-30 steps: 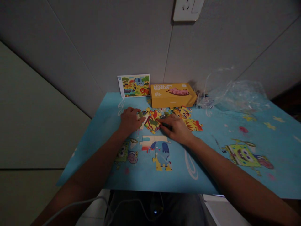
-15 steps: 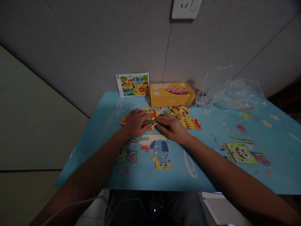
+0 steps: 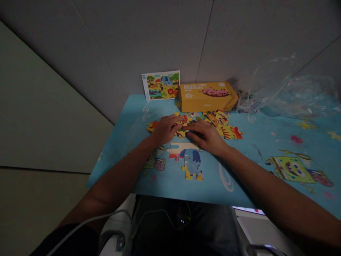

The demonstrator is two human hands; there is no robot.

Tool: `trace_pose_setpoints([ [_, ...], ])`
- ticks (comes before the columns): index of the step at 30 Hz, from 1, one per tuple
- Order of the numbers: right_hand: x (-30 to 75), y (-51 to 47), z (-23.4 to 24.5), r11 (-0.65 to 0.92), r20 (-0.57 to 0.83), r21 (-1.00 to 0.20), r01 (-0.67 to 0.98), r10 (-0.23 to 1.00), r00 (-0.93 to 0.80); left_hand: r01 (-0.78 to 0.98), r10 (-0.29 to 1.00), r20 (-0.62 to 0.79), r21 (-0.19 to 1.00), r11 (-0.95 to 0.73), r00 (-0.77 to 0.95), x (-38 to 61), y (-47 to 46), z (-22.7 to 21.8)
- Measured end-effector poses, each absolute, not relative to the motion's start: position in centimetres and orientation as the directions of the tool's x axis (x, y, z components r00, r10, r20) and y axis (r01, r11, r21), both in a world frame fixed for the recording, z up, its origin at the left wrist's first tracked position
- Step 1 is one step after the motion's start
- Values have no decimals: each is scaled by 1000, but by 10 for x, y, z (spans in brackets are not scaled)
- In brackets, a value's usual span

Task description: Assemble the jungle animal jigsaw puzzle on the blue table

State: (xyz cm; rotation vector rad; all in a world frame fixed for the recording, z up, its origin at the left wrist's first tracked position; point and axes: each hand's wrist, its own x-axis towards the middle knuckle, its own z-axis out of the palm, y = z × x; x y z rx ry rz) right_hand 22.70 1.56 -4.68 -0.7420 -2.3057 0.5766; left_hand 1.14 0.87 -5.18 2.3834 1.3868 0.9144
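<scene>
Cable (image 3: 87, 222), pale and thin, curves across the lap below the near edge of the desk (image 3: 239, 177), whose blue cloth carries cartoon prints. Just past that edge, toward the middle, a joined section of puzzle (image 3: 189, 161) with a blue elephant lies flat. Beyond it both hands rest palm-down on the loose puzzle pieces (image 3: 226, 126), which spread toward the far edge. The left hand (image 3: 166, 128) and the right hand (image 3: 209, 137) have their fingers bent low over the pieces, and their tips meet over one piece (image 3: 182, 129) between them. Whether either hand pinches it or only presses on it, I cannot tell.

At the far edge stands a yellow box (image 3: 207, 96). A picture card (image 3: 162, 85) leans on the wall to its left, and a clear plastic bag (image 3: 301, 97) lies to its right.

In my judgement the right wrist, just beside the joined section, could drag across it and pull it apart. A push from the left hand could slide the orange piece (image 3: 151, 126) toward the left edge.

The palms hide the pieces under them, dim light muddies the colours, the bag is cut off at the right, and the box lettering is hard to read
</scene>
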Motion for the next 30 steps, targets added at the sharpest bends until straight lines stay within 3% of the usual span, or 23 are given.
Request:
trace_pose_setpoints([
  [5,227,16,-49,698,469,-618,362,696,-543,638,854,429,577,-509,294,11,9,-52],
  [12,226,17,-51,562,441,-727,395,822,-359,736,875,420,508,-447,241,9,13,-54],
  [16,229,20,-51,528,508,-676,515,839,-194,760,827,527,614,-211,-196,-13,25,-51],
  [18,232,23,-51,518,537,-631,578,829,-157,731,780,483,681,-49,-398,-26,31,-50],
  [20,234,26,-52,495,525,-615,614,838,-149,700,779,411,713,49,-473,-35,35,-49],
  [25,236,30,-53,482,501,-584,653,847,-178,747,872,358,665,13,-334,-25,32,-49],
  [30,238,33,-56,457,462,-525,718,862,-210,862,953,245,506,32,-179,-11,27,-51],
])
